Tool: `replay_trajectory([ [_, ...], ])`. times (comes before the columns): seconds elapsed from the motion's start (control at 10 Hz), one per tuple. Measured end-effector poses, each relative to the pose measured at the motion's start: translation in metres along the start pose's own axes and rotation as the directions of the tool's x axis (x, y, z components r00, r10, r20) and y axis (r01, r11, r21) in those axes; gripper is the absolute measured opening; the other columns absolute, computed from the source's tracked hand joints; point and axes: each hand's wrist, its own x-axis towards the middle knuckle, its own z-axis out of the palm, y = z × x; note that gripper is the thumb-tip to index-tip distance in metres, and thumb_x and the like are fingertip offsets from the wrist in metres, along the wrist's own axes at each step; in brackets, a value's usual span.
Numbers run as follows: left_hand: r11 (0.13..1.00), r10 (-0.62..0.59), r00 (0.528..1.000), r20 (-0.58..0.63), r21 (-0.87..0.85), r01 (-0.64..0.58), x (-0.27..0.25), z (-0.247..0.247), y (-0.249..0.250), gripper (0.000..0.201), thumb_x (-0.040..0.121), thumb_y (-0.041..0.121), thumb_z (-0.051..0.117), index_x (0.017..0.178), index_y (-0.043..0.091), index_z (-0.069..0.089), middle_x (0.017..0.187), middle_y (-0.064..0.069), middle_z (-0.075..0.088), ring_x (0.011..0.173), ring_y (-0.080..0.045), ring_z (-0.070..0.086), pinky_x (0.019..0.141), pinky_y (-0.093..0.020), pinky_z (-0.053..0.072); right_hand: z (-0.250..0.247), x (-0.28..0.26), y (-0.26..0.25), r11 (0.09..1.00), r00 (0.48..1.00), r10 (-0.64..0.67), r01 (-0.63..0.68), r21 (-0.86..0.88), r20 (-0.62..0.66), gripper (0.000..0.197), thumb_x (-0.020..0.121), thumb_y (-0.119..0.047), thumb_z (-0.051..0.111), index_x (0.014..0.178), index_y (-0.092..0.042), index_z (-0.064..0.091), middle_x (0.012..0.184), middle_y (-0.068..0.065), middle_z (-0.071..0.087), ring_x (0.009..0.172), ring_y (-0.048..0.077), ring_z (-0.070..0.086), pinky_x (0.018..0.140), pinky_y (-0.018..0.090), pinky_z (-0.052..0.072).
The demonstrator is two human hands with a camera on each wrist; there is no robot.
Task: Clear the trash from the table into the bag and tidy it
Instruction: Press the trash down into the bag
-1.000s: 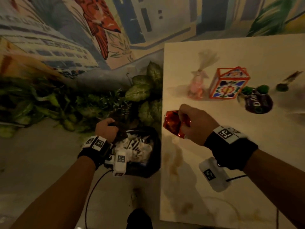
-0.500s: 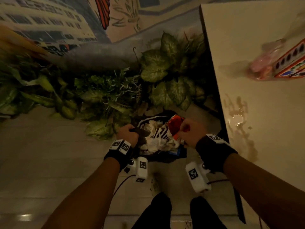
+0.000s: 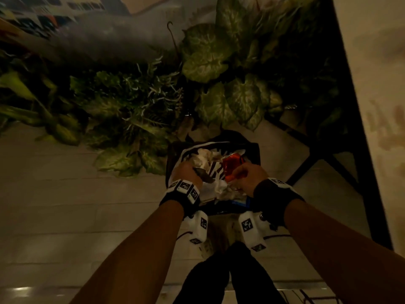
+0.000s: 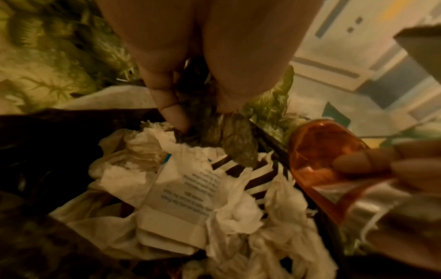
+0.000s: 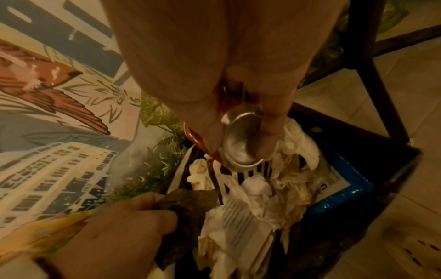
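Note:
A black trash bag (image 3: 255,154) stands open on the floor, stuffed with crumpled white tissues (image 3: 203,160) and striped paper (image 4: 241,169). My right hand (image 3: 245,178) grips a crushed red can (image 3: 233,168) over the bag's mouth; its silver end (image 5: 241,139) faces down in the right wrist view. My left hand (image 3: 186,172) pinches the bag's dark rim (image 4: 210,105) at the left side. The can (image 4: 319,158) sits at the right in the left wrist view.
Leafy green plants (image 3: 210,62) crowd just behind the bag. The table (image 3: 377,84) edge and its dark legs (image 3: 361,161) rise at the right. A blue packet (image 5: 343,188) lies in the bag. My legs (image 3: 221,277) stand close in front of the bag on tiled floor.
My right hand carried the red can off the table and down to the bag's mouth. My head turned down toward the bag; the left hand kept hold of the bag's rim.

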Motion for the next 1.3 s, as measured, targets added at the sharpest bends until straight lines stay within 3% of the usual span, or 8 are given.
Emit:
replay_trajectory([
  [0.2,0.947,0.028,0.993,0.113,0.316,-0.062,0.046,0.05,-0.015,0.071,0.093,0.03,0.052,0.149,0.009,0.013,0.156,-0.012,0.015,0.143,-0.03,0.017,0.119,-0.042,0.014,0.02,0.054,0.015,0.988,0.999,-0.024,0.029,-0.153,0.031,0.015,0.077,-0.017,0.074,0.076,-0.027,0.063,0.118,0.008,0.061,0.108,0.029,0.058,0.094,0.033,0.047],
  [0.5,0.971,-0.015,0.99,0.143,0.237,-0.02,0.076,0.085,-0.031,0.059,0.09,0.024,0.057,0.139,0.001,0.034,0.145,-0.018,0.035,0.135,-0.033,0.034,0.112,-0.043,0.03,0.041,0.105,0.035,0.992,0.999,0.014,-0.01,-0.125,0.034,0.026,0.08,-0.012,0.07,0.067,-0.027,0.053,0.118,0.014,0.061,0.112,0.031,0.055,0.097,0.034,0.045],
  [0.6,0.972,-0.053,0.985,0.166,0.234,0.013,0.079,0.089,-0.034,0.064,0.091,0.029,0.056,0.142,0.002,0.029,0.148,-0.017,0.032,0.137,-0.033,0.031,0.113,-0.043,0.028,0.046,0.114,0.042,0.993,0.999,0.028,-0.024,-0.117,0.035,0.018,0.079,-0.014,0.072,0.096,-0.008,0.067,0.122,0.014,0.059,0.116,0.032,0.053,0.1,0.036,0.043],
  [0.7,0.97,-0.025,0.992,0.126,0.244,-0.007,0.079,0.085,-0.031,0.059,0.092,0.026,0.055,0.141,0.002,0.034,0.145,-0.017,0.036,0.134,-0.031,0.036,0.112,-0.038,0.03,0.046,0.11,0.037,0.994,0.999,0.011,-0.007,-0.105,0.041,0.008,0.079,-0.01,0.07,0.085,-0.014,0.067,0.122,0.014,0.059,0.115,0.031,0.053,0.102,0.037,0.043],
  [0.8,0.978,-0.04,0.981,0.188,0.207,0.001,0.073,0.069,-0.029,0.065,0.087,0.03,0.06,0.142,0.01,0.032,0.143,-0.014,0.039,0.13,-0.033,0.041,0.107,-0.041,0.037,0.042,0.1,0.036,0.993,0.999,-0.026,0.028,-0.111,0.021,0.021,0.075,-0.012,0.07,0.076,-0.026,0.054,0.126,0.015,0.054,0.113,0.033,0.053,0.101,0.04,0.044],
  [1.0,0.995,0.078,0.984,0.16,0.057,-0.088,0.006,0.008,-0.002,0.058,0.085,0.032,0.063,0.138,0.021,0.04,0.136,-0.007,0.048,0.123,-0.028,0.048,0.104,-0.034,0.04,0.013,0.044,0.017,0.992,0.997,-0.077,0.079,-0.102,0.024,0.048,0.066,-0.01,0.076,0.111,-0.022,0.063,0.12,0.005,0.054,0.113,0.024,0.053,0.098,0.035,0.045],
  [1.1,0.994,0.103,0.984,0.148,0.011,-0.106,-0.018,-0.015,0.003,0.046,0.087,0.02,0.061,0.131,0.014,0.048,0.128,-0.009,0.054,0.118,-0.029,0.052,0.096,-0.027,0.042,0.0,0.006,0.001,0.989,0.992,-0.125,0.127,-0.081,0.027,0.045,0.068,-0.008,0.072,0.105,-0.033,0.065,0.119,0.004,0.058,0.114,0.024,0.055,0.097,0.032,0.046],
  [1.3,0.989,0.146,0.988,0.054,0.01,-0.146,-0.082,-0.065,0.032,0.032,0.088,0.018,0.06,0.119,0.011,0.054,0.109,-0.007,0.06,0.106,-0.025,0.059,0.075,-0.019,0.038,-0.037,-0.109,-0.038,0.966,0.967,-0.216,0.231,-0.114,0.132,0.029,0.081,-0.017,0.068,0.109,-0.015,0.064,0.108,0.004,0.062,0.107,0.025,0.059,0.09,0.028,0.048],
])
